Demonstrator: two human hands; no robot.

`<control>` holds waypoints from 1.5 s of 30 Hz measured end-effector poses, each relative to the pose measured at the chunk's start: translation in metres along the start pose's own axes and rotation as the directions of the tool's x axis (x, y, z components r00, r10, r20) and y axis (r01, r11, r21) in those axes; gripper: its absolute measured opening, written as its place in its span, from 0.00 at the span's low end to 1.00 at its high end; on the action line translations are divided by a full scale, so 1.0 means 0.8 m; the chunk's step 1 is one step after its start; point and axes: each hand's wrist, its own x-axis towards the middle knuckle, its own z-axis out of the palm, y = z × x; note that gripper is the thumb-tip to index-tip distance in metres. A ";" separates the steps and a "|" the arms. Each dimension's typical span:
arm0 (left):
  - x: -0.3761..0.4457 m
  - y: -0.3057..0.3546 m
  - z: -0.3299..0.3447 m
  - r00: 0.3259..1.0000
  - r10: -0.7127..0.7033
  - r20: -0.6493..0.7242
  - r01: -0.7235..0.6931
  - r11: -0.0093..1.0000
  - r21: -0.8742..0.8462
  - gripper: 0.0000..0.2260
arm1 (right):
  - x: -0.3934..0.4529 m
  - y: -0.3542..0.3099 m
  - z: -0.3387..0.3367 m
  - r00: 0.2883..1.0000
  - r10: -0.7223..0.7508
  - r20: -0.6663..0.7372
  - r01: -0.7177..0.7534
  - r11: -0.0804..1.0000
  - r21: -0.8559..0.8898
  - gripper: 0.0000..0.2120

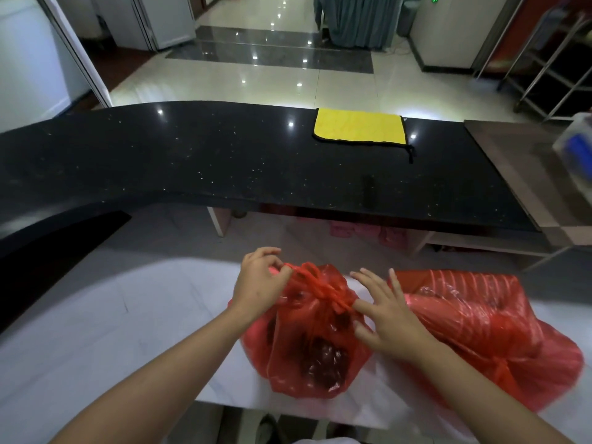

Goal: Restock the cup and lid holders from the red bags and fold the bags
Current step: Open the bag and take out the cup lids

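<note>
Red bags sit side by side on the near white desk [96, 331], both full. One knotted bag [307, 344] stands upright in the middle, with dark shapes showing through its thin plastic. A second red bag [474, 328] lies on its side just to the right, ribbed as if stacked cups press against it. The left hand [259, 283] pinches the twisted handles at the knot [323, 288] on the upright bag. The right hand [387, 312] has its fingers spread, with the thumb and forefinger meeting at the knot's right end. No cup or lid holders are in view. Beyond is a black counter [192, 161] carrying a yellow cloth [360, 126]. The knot looks tight and the film thin, so a hard tug could probably rip the bag and spill its contents, and a torn bag would fold poorly
</note>
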 end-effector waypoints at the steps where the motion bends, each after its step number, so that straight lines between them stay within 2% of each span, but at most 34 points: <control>1: 0.005 -0.003 -0.006 0.999 -0.032 -0.011 0.032 0.999 -0.011 0.06 | -0.004 0.007 -0.002 1.000 0.000 0.011 0.000 1.000 -0.004 0.10; 4: 0.016 -0.015 -0.020 0.992 -0.123 0.004 0.123 0.992 -0.036 0.07 | -0.015 0.024 -0.011 0.999 0.015 0.032 -0.017 0.998 0.056 0.12; 8: 0.017 -0.020 -0.012 0.961 -0.276 0.026 0.276 0.941 -0.196 0.12 | -0.018 0.033 -0.022 1.000 0.012 0.017 -0.014 0.995 0.101 0.14; 10: 0.011 -0.015 -0.004 0.964 -0.265 0.033 0.265 0.939 -0.220 0.12 | -0.016 0.035 -0.025 1.000 0.023 -0.003 -0.022 0.989 0.144 0.12; 11: 0.007 -0.012 -0.002 0.984 -0.178 0.032 0.181 0.969 -0.166 0.10 | -0.014 0.035 -0.025 0.999 0.042 -0.012 -0.039 0.986 0.163 0.12; 12: 0.004 -0.010 -0.002 0.999 -0.023 0.047 0.026 0.998 -0.062 0.10 | -0.012 0.035 -0.026 0.998 0.068 -0.016 -0.064 0.982 0.177 0.13; 13: 0.000 -0.008 -0.003 0.981 0.170 0.095 -0.178 0.981 0.077 0.10 | -0.011 0.034 -0.027 0.996 0.093 -0.014 -0.089 0.979 0.185 0.14; 14: -0.001 -0.006 -0.003 0.924 0.347 0.163 -0.374 0.909 0.186 0.11 | -0.008 0.034 -0.028 0.994 0.107 -0.008 -0.103 0.977 0.186 0.16; 15: -0.002 -0.003 -0.004 0.856 0.456 0.242 -0.509 0.825 0.245 0.12 | -0.006 0.033 -0.028 0.995 0.103 -0.001 -0.101 0.978 0.182 0.17; 16: -0.004 0.000 -0.006 0.801 0.510 0.315 -0.591 0.759 0.274 0.12 | -0.004 0.032 -0.028 0.996 0.084 0.000 -0.083 0.982 0.172 0.18; 18: -0.005 0.005 -0.011 0.736 0.548 0.397 -0.669 0.677 0.306 0.13 | -0.002 0.031 -0.028 0.999 0.039 -0.038 -0.033 0.989 0.147 0.20; 21: -0.005 0.007 -0.013 0.716 0.586 0.379 -0.698 0.612 0.371 0.16 | -0.002 0.032 -0.027 0.995 -0.005 -0.103 0.018 0.992 0.126 0.19; 24: -0.004 0.010 -0.012 0.733 0.562 0.382 -0.679 0.640 0.361 0.23 | -0.001 0.033 -0.023 0.988 -0.029 -0.154 0.047 0.992 0.114 0.14; 26: -0.001 0.011 -0.015 0.792 0.512 0.332 -0.608 0.714 0.348 0.22 | -0.005 0.039 -0.020 0.985 -0.054 -0.166 0.069 0.994 0.088 0.11; 27: 0.003 0.010 -0.019 0.857 0.447 0.255 -0.511 0.799 0.318 0.18 | -0.008 0.045 -0.020 0.985 -0.063 -0.160 0.075 0.995 0.066 0.08; 29: 0.017 0.002 -0.032 0.970 0.200 0.138 -0.228 0.946 0.232 0.14 | -0.020 0.059 -0.020 0.990 -0.058 -0.129 0.060 0.998 0.008 0.03; 30: 0.022 -0.002 -0.038 0.984 0.090 0.153 -0.123 0.966 0.229 0.14 | -0.025 0.064 -0.021 0.994 -0.035 -0.101 0.034 0.999 -0.010 0.05; 32: 0.020 -0.004 -0.040 0.969 -0.038 0.245 -0.018 0.975 0.220 0.15 | -0.031 0.069 -0.024 0.999 0.000 -0.054 0.000 1.000 -0.003 0.06; 35: 0.007 0.004 -0.034 0.952 -0.097 0.289 0.088 0.995 0.044 0.14 | -0.026 0.059 -0.030 0.995 0.017 -0.099 -0.003 0.989 0.148 0.17; 36: 0.004 0.008 -0.033 0.950 -0.089 0.299 0.101 0.995 -0.025 0.12 | -0.019 0.054 -0.033 0.986 0.068 -0.153 -0.027 0.967 0.253 0.21; 38: -0.002 0.014 -0.032 0.949 -0.078 0.304 0.134 0.976 -0.169 0.10 | -0.002 0.046 -0.040 0.937 0.264 -0.227 -0.129 0.868 0.479 0.25; 39: -0.008 0.016 -0.031 0.961 -0.081 0.266 0.137 0.971 -0.198 0.14 | 0.009 0.042 -0.045 0.911 0.354 -0.213 -0.184 0.809 0.559 0.25; 40: -0.015 0.016 -0.029 0.985 -0.080 0.155 0.108 0.978 -0.180 0.19 | 0.020 0.040 -0.049 0.897 0.402 -0.185 -0.226 0.775 0.590 0.24; 41: -0.024 0.018 -0.028 1.000 -0.030 -0.008 0.029 0.995 -0.098 0.22 | 0.030 0.039 -0.051 0.899 0.408 -0.158 -0.249 0.774 0.582 0.22; 42: -0.032 0.020 -0.028 0.981 0.110 -0.161 -0.108 0.994 0.019 0.21 | 0.039 0.039 -0.051 0.914 0.382 -0.135 -0.251 0.795 0.552 0.21; 43: -0.040 0.022 -0.027 0.921 0.308 -0.238 -0.280 0.949 0.144 0.18 | 0.047 0.039 -0.051 0.935 0.338 -0.110 -0.236 0.821 0.520 0.20; 44: -0.047 0.023 -0.022 0.838 0.492 -0.236 -0.443 0.866 0.232 0.14 | 0.056 0.039 -0.051 0.956 0.283 -0.076 -0.211 0.844 0.493 0.20; 45: -0.053 0.025 -0.016 0.765 0.617 -0.188 -0.562 0.780 0.275 0.09 | 0.064 0.038 -0.050 0.974 0.222 -0.037 -0.179 0.862 0.474 0.20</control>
